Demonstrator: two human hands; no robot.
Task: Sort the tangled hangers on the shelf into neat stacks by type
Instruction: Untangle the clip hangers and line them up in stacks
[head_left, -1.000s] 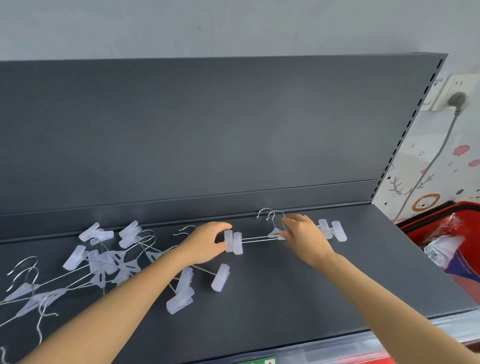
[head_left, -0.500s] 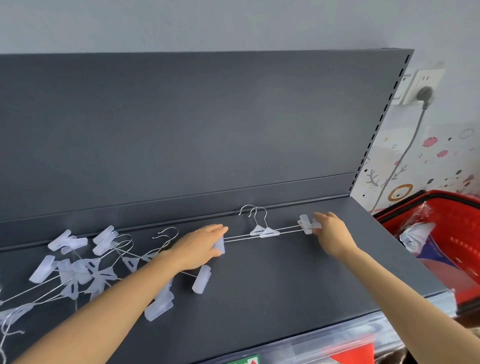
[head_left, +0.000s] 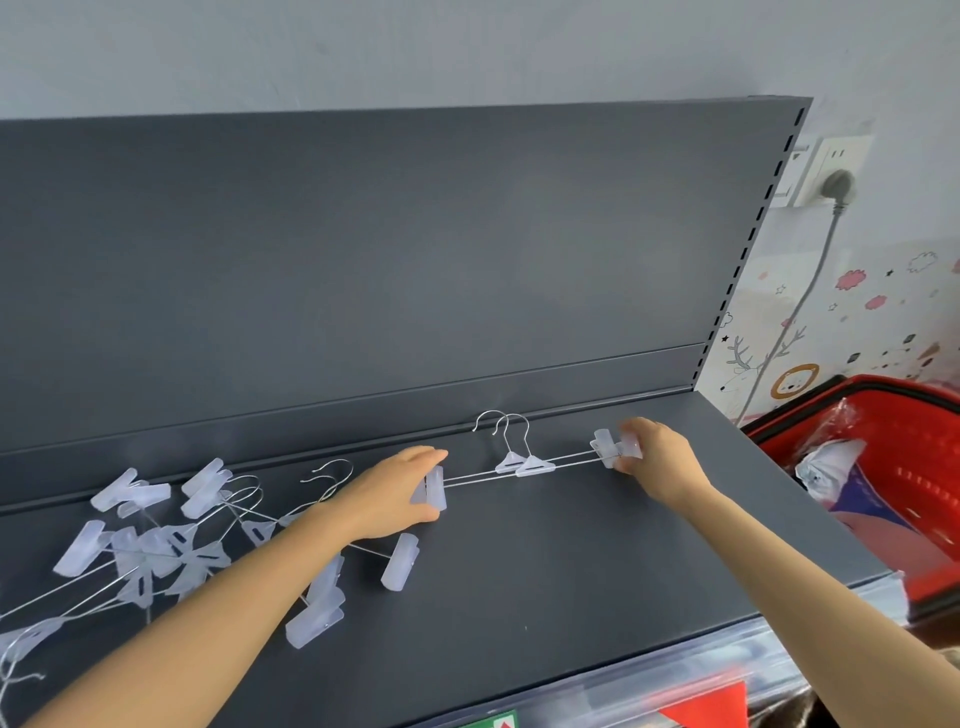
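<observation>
Hands (head_left: 387, 493) unmoved on hanger pair (head_left: 524, 464)

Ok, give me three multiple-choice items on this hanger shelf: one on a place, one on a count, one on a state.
1. Where does the tangled pile of clear-clip wire hangers lie?
A. on the dark grey metal shelf, left part
B. in the red plastic basket
C. hung on the back panel

2. How many metal hooks rise from the aligned pair of clip hangers between the hands?
A. one
B. two
C. four

3. What is the right hand doing?
A. resting flat on the shelf
B. lifting the basket
C. holding the clips at the pair's right end

Answers: 1 A, the pile sits on the shelf beside the left forearm. 2 B, two hooks stand side by side near the back ledge. 3 C, its fingers close on the clips while the left hand has the other end in its grip.
</observation>
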